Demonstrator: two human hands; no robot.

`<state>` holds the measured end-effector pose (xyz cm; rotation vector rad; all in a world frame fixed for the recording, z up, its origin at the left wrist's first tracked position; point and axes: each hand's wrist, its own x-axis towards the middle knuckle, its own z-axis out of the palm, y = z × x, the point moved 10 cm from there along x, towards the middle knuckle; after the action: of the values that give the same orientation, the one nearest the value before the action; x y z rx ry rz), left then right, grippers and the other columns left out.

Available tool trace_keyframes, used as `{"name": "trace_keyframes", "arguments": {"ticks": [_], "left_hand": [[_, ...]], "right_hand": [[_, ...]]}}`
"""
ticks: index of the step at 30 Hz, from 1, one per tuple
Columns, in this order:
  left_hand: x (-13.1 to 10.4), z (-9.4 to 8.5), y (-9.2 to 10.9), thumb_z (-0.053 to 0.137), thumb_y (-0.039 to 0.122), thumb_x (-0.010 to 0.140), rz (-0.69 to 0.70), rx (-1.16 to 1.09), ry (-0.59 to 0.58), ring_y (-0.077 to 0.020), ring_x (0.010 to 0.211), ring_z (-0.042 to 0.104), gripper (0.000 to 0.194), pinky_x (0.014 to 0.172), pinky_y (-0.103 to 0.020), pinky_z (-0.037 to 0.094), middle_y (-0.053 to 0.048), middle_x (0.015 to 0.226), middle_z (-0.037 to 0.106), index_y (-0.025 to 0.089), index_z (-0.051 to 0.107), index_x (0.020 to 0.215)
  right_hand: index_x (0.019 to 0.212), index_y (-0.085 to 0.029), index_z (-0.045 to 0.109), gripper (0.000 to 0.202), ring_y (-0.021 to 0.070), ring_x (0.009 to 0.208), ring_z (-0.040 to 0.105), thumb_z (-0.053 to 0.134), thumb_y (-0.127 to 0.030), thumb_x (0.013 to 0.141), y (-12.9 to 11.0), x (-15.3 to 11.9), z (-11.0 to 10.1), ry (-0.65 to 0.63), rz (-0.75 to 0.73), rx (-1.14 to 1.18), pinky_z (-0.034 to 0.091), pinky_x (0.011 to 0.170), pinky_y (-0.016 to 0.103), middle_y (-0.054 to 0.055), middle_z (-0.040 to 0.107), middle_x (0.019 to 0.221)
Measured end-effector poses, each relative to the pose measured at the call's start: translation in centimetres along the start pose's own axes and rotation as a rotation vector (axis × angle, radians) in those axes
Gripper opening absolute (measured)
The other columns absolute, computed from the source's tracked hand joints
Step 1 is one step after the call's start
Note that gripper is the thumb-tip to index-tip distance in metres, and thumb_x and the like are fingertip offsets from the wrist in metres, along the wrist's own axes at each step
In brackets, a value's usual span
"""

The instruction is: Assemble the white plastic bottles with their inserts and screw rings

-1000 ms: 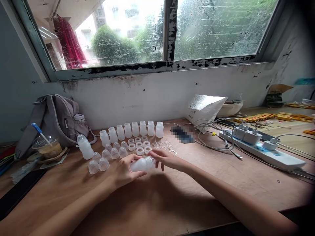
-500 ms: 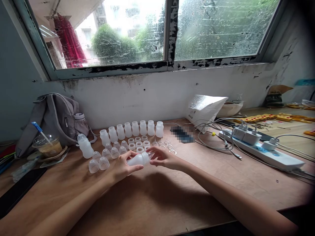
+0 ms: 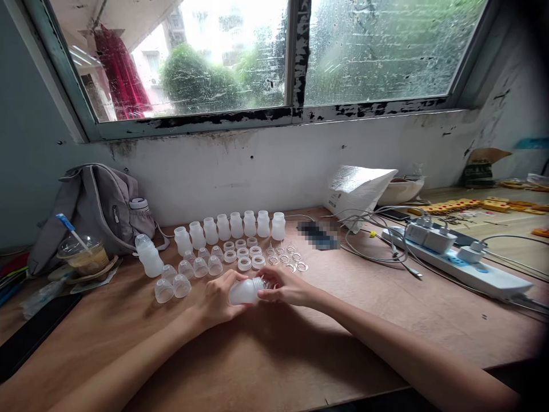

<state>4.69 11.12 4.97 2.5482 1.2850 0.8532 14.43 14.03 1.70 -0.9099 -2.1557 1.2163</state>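
Observation:
A frosted white baby bottle [image 3: 242, 292] lies tilted on its side just above the table, its neck pointing right. My left hand [image 3: 217, 300] is wrapped round the bottle's body. At the neck end, my right hand [image 3: 288, 287] is closed with its fingers and thumb; a clear teat seems to sit there, partly covered by the fingers. Behind my hands are white screw rings [image 3: 244, 264] and small clear teats with rings [image 3: 301, 266]. Clear domed caps [image 3: 182, 285] stand left of my left hand. Several open bottles [image 3: 223, 228] form a row farther back.
An assembled, capped bottle [image 3: 148, 256] stands left of the row. Farther left are a drink cup [image 3: 86, 257], a grey backpack [image 3: 92, 206] and a black phone [image 3: 36, 335]. Cables [image 3: 364, 240] and a white power strip [image 3: 467, 263] occupy the right, near a white pouch [image 3: 358, 191].
Both hands and the bottle have shifted slightly right and down, nearer me. My right fingers have closed in further around the bottle's neck.

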Motion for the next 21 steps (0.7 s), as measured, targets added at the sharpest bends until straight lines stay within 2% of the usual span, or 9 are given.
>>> {"name": "trace_keyframes", "arguments": {"ticks": [2, 6, 12, 15, 21], "left_hand": [[-0.2, 0.2, 0.2, 0.063, 0.040, 0.066, 0.047, 0.058, 0.023, -0.0183, 0.076, 0.059, 0.042, 0.061, -0.028, 0.047, -0.003, 0.091, 0.059, 0.019, 0.049, 0.099], [-0.6, 0.2, 0.9, 0.060, 0.040, 0.068, 0.148, 0.147, 0.088, -0.0192, 0.078, 0.060, 0.042, 0.062, -0.028, 0.048, -0.005, 0.092, 0.058, 0.018, 0.047, 0.101], [-1.2, 0.5, 1.9, 0.055, 0.040, 0.074, 0.297, 0.198, 0.115, -0.0184, 0.079, 0.060, 0.039, 0.065, -0.027, 0.049, -0.006, 0.093, 0.058, 0.018, 0.045, 0.105], [-1.3, 0.6, 1.9, 0.056, 0.039, 0.074, 0.296, 0.182, 0.118, -0.0180, 0.077, 0.060, 0.039, 0.063, -0.027, 0.049, -0.006, 0.091, 0.058, 0.017, 0.045, 0.105], [-1.4, 1.0, 2.1, 0.054, 0.037, 0.075, 0.287, 0.150, 0.095, -0.0170, 0.076, 0.059, 0.037, 0.064, -0.026, 0.048, -0.005, 0.089, 0.057, 0.018, 0.045, 0.105]], "right_hand": [[0.083, -0.015, 0.053, 0.031, 0.0120, 0.058, 0.052, 0.056, -0.045, 0.074, -0.4, -0.2, -0.3, 0.060, -0.027, -0.081, 0.039, 0.047, 0.021, 0.002, 0.055, 0.071], [0.072, -0.016, 0.050, 0.037, 0.0117, 0.052, 0.049, 0.037, -0.048, 0.084, -0.7, -0.5, 0.0, 0.091, 0.016, -0.176, 0.036, 0.048, 0.023, 0.001, 0.053, 0.061], [0.062, -0.016, 0.047, 0.042, 0.0126, 0.055, 0.043, 0.032, -0.048, 0.085, -1.8, -0.3, 0.1, 0.148, -0.057, -0.476, 0.030, 0.051, 0.025, 0.002, 0.049, 0.060], [0.058, -0.016, 0.045, 0.045, 0.0114, 0.050, 0.041, 0.029, -0.048, 0.086, -1.2, 0.0, 0.5, 0.094, -0.004, -0.432, 0.027, 0.048, 0.024, 0.001, 0.047, 0.055], [0.053, -0.016, 0.045, 0.049, 0.0086, 0.038, 0.037, 0.031, -0.051, 0.084, 0.0, -0.2, 1.3, -0.003, 0.114, -0.163, 0.026, 0.042, 0.023, -0.002, 0.043, 0.043]]}}
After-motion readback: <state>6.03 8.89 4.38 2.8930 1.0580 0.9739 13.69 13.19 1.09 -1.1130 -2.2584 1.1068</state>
